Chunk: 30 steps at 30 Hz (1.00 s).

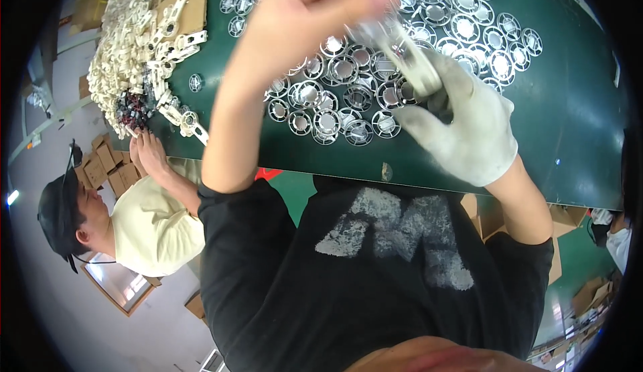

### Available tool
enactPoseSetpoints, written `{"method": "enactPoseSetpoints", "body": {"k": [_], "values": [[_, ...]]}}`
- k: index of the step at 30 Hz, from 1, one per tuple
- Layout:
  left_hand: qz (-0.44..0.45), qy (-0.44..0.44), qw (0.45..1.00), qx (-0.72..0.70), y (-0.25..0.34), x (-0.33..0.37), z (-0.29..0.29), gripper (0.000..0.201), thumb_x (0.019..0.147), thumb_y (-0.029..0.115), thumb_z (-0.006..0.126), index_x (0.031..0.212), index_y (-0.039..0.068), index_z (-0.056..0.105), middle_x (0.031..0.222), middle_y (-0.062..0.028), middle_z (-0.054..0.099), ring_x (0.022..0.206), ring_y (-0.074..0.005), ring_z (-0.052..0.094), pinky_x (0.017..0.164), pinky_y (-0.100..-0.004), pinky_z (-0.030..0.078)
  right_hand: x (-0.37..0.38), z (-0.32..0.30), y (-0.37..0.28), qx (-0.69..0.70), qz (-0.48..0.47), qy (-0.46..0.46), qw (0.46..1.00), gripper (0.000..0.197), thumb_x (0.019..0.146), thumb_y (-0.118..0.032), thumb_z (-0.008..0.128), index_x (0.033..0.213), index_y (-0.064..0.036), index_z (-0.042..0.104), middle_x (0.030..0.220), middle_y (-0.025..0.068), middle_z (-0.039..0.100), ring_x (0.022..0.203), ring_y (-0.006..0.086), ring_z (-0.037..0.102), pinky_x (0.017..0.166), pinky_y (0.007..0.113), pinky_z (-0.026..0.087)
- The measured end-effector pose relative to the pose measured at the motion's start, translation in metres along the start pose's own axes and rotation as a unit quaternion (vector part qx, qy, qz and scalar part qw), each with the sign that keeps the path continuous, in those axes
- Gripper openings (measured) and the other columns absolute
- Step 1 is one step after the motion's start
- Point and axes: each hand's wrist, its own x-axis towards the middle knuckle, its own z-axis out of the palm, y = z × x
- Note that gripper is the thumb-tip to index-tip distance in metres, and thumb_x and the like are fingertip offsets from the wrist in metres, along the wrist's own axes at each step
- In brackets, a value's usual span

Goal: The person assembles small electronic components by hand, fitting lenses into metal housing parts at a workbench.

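Note:
My right hand (462, 121), in a pale work glove, grips a long white plastic housing (420, 70) between thumb and fingers. The housing is tilted above the table, and small dark and reddish details show inside it. My bare left hand (315, 14) is over the housing's far end, fingers curled and blurred by motion. Whatever its fingertips pinch is hidden or smeared; a blurred clear-grey shape lies just below them. Under both hands lie many round silver-and-chrome grille rings with shiny centre discs (327, 123), spread over the dark green table (301, 152).
Left of me, a heap of white plastic housings (124, 57) lies beside a cardboard sheet (189, 0). A co-worker in a black cap (59, 204) reaches toward small dark wired parts (136, 109) there. Cardboard boxes (107, 161) stand beyond the co-worker.

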Motion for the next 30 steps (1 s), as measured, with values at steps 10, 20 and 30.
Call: {"method": "enactPoseSetpoints", "body": {"k": [10, 20, 30], "values": [[0.008, 0.296, 0.948, -0.115, 0.014, 0.075, -0.063, 0.037, 0.100, 0.018, 0.062, 0.130, -0.005, 0.057, 0.118, -0.0124, 0.068, 0.101, -0.0254, 0.069, 0.085, -0.0317, 0.058, 0.001, 0.006, 0.009, -0.016, -0.080, 0.067, 0.994, 0.031, 0.084, -0.020, 0.076, 0.113, -0.0119, 0.067, 0.078, 0.0025, 0.068, 0.070, 0.0226, 0.067, 0.063, 0.034, 0.054], [-0.036, 0.075, 0.930, 0.358, -0.024, -0.037, -0.026, 0.029, 0.085, 0.010, 0.077, 0.112, 0.005, 0.070, 0.093, -0.0066, 0.071, 0.074, -0.0149, 0.065, 0.065, -0.0289, 0.052, 0.003, 0.009, 0.010, -0.011, -0.098, 0.074, 0.992, 0.027, 0.083, -0.014, 0.077, 0.109, -0.0115, 0.068, 0.081, 0.0039, 0.069, 0.070, 0.0227, 0.067, 0.065, 0.034, 0.055], [0.152, 0.097, 0.951, 0.251, 0.011, -0.047, 0.016, 0.023, 0.084, -0.002, 0.075, 0.106, 0.001, 0.072, 0.091, -0.0065, 0.070, 0.075, -0.0122, 0.065, 0.066, -0.0236, 0.052, 0.020, 0.010, 0.018, -0.184, -0.277, 0.184, 0.925, 0.060, 0.068, 0.001, 0.079, 0.126, -0.0100, 0.065, 0.136, 0.0116, 0.056, 0.123, 0.0344, 0.055, 0.098, 0.042, 0.049]]}}
